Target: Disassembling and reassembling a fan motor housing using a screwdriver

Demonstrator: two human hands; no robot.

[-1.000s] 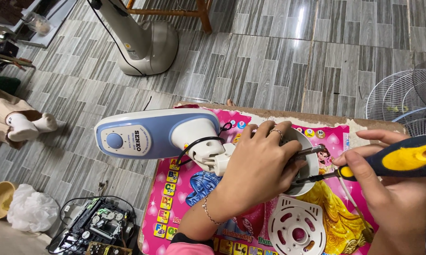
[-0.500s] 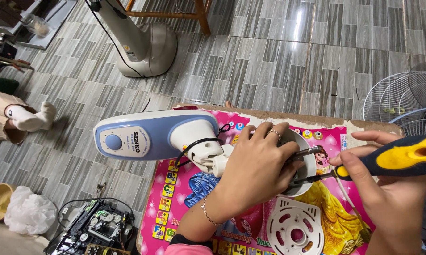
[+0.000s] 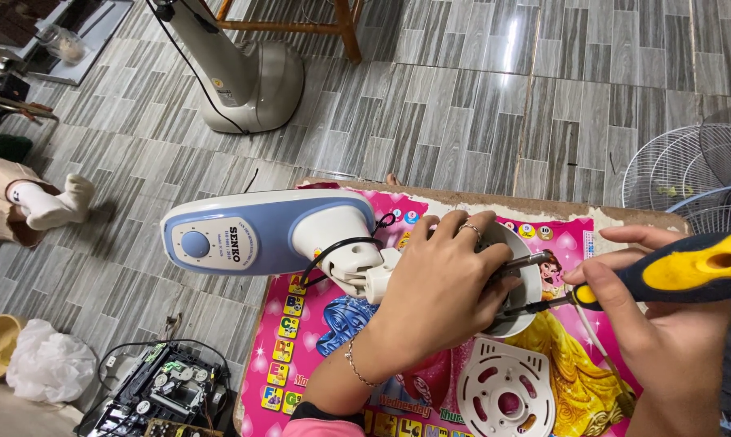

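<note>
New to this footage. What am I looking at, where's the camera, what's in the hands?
There is no robot here: a person works with two bare hands, and the single picture comes from a camera on their head, looking down.

The left hand is clamped over the white motor housing of a taken-apart electric fan. The fan's blue and white neck, with a round knob, lies sideways off the left edge of the table. The right hand holds a screwdriver with a yellow and black handle, its tip pushed into the housing beside the bare metal shaft.

The table is covered with a pink cartoon mat. A round white slotted plate lies loose near the front.

On the tiled floor: another fan's base, wire fan guards, an opened electronic chassis and someone's socked foot.
</note>
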